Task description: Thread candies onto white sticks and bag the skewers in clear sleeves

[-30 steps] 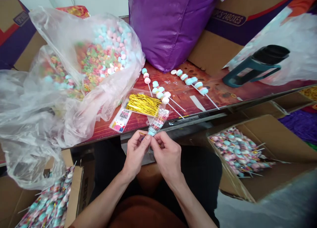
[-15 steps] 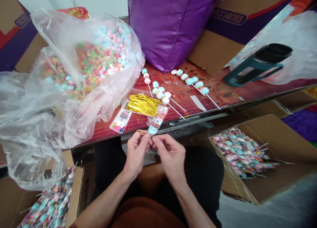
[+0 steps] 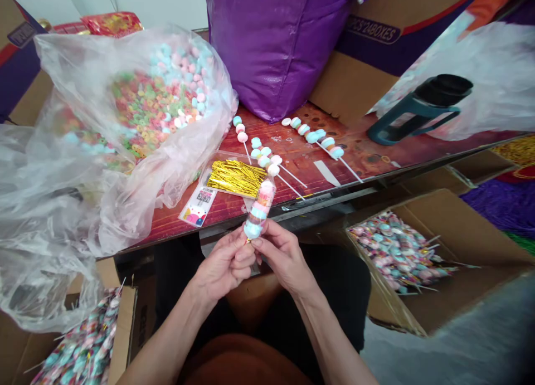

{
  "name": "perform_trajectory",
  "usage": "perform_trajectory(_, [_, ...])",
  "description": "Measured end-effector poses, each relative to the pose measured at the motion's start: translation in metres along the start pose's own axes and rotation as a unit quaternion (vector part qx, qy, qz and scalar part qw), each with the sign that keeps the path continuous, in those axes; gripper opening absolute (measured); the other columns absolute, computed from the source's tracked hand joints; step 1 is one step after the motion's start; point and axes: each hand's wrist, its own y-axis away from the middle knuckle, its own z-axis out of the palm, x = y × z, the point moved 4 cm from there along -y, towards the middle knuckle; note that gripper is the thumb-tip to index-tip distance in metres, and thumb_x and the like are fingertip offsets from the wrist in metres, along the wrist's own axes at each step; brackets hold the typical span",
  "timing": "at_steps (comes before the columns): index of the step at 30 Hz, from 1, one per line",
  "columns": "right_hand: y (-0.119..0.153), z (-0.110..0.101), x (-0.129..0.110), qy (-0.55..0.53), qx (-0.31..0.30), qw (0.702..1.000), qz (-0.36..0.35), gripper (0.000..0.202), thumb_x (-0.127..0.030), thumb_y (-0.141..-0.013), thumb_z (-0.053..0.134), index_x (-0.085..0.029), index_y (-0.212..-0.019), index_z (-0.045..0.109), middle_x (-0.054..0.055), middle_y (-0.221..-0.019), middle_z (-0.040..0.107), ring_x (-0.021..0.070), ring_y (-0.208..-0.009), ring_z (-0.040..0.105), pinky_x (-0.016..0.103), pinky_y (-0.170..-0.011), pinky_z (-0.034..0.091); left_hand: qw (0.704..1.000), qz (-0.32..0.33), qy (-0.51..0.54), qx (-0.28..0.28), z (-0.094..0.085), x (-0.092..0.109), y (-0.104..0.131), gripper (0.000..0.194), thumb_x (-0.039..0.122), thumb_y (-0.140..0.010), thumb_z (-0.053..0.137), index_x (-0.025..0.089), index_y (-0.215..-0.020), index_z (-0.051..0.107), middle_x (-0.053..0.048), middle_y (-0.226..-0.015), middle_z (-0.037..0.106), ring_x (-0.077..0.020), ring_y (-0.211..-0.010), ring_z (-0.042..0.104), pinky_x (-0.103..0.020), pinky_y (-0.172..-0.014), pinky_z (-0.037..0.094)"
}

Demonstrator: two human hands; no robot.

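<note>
A wrapped candy skewer [image 3: 259, 208] stands upright between my hands, its pink, orange and blue pieces inside a clear sleeve. My left hand [image 3: 225, 259] is closed around its lower end, where a bit of gold tie shows. The fingers of my right hand [image 3: 282, 254] pinch at the same spot from the other side; the stick below is hidden by my fingers. Just beyond, gold twist ties [image 3: 236, 176] lie in a clear tray, beside a stack of printed clear sleeves [image 3: 199, 205]. Unwrapped candy skewers [image 3: 267, 157] rest on the red table behind.
A large clear bag of loose candy [image 3: 146, 112] covers the table's left. At the back stands a purple sack [image 3: 276, 50]; a teal bottle [image 3: 412, 115] is to its right. Boxes of wrapped skewers stand low at right [image 3: 397, 251] and left [image 3: 90, 340]. Another person's orange sleeve [image 3: 487, 6] shows top right.
The wrapped skewer has turned in my hands, and its printed side no longer faces me. My left hand has closed further round its base. The whole view has shifted slightly.
</note>
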Motion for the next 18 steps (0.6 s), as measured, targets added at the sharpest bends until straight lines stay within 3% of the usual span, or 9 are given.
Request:
perform_trajectory(2, [0.002, 0.000, -0.002, 0.102, -0.007, 0.995, -0.022, 0.017, -0.037, -0.091, 0.059, -0.021, -0.085, 0.056, -0.001, -0.075, 0.056, 0.0117, -0.060, 0.050, 0.024, -0.056, 0.045, 0.998, 0.028, -0.038, 0.035, -0.001, 0.000, -0.001, 0.043, 0.041, -0.072, 0.084, 0.017, -0.088, 0.051, 0.011, -0.051, 0.035, -0.0013, -0.043, 0.017, -0.014, -0.039, 0.008])
perform_trajectory(6, [0.008, 0.000, -0.008, 0.248, 0.081, 0.962, -0.084, 0.015, -0.028, -0.092, 0.051, -0.022, -0.078, 0.050, -0.001, -0.072, 0.054, 0.0125, -0.063, 0.049, 0.023, -0.056, 0.041, 0.980, 0.123, -0.110, 0.109, 0.001, -0.001, 0.001, 0.038, 0.047, -0.079, 0.076, 0.018, -0.091, 0.055, 0.009, -0.053, 0.042, -0.0024, -0.044, 0.027, -0.014, -0.042, 0.016])
perform_trajectory(8, [0.008, 0.001, -0.008, 0.237, 0.104, 0.963, -0.074, 0.017, -0.027, -0.089, 0.053, -0.022, -0.074, 0.048, -0.002, -0.068, 0.052, 0.0117, -0.060, 0.046, 0.022, -0.053, 0.038, 0.969, 0.163, -0.140, 0.122, 0.003, -0.002, 0.003, 0.036, 0.048, -0.081, 0.074, 0.016, -0.088, 0.059, 0.007, -0.056, 0.045, -0.0025, -0.047, 0.030, -0.014, -0.043, 0.021])
perform_trajectory(10, [0.006, 0.001, -0.003, 0.157, 0.095, 0.983, -0.015, 0.014, -0.030, -0.086, 0.056, -0.022, -0.076, 0.050, -0.005, -0.064, 0.049, 0.0091, -0.051, 0.040, 0.021, -0.045, 0.034, 0.959, 0.185, -0.167, 0.133, 0.003, -0.002, 0.005, 0.036, 0.046, -0.078, 0.077, 0.015, -0.089, 0.063, 0.006, -0.059, 0.048, -0.0026, -0.049, 0.031, -0.015, -0.044, 0.023])
perform_trajectory(14, [0.005, 0.005, 0.012, -0.023, 0.051, 0.992, 0.115, 0.020, -0.038, -0.085, 0.060, -0.022, -0.079, 0.050, -0.010, -0.057, 0.041, 0.0043, -0.038, 0.022, 0.018, -0.033, 0.021, 0.967, 0.157, -0.136, 0.147, -0.003, 0.000, 0.003, 0.036, 0.041, -0.070, 0.084, 0.013, -0.083, 0.066, 0.004, -0.060, 0.053, -0.0020, -0.048, 0.032, -0.016, -0.044, 0.022])
perform_trajectory(16, [0.009, 0.003, 0.012, 0.009, 0.066, 0.994, 0.088, 0.025, -0.040, -0.090, 0.058, -0.022, -0.075, 0.050, -0.009, -0.055, 0.044, 0.0048, -0.037, 0.027, 0.018, -0.034, 0.024, 0.980, 0.119, -0.075, 0.144, -0.006, 0.000, 0.000, 0.036, 0.038, -0.068, 0.086, 0.012, -0.077, 0.064, 0.005, -0.059, 0.050, -0.0004, -0.046, 0.029, -0.015, -0.043, 0.020])
perform_trajectory(18, [0.014, -0.002, 0.005, 0.130, 0.122, 0.984, -0.028, 0.020, -0.034, -0.094, 0.056, -0.021, -0.079, 0.057, -0.003, -0.063, 0.056, 0.0078, -0.045, 0.045, 0.020, -0.041, 0.039, 0.986, 0.090, -0.028, 0.136, -0.007, 0.001, -0.001, 0.036, 0.035, -0.066, 0.088, 0.012, -0.073, 0.061, 0.006, -0.059, 0.048, 0.0007, -0.046, 0.027, -0.013, -0.042, 0.019])
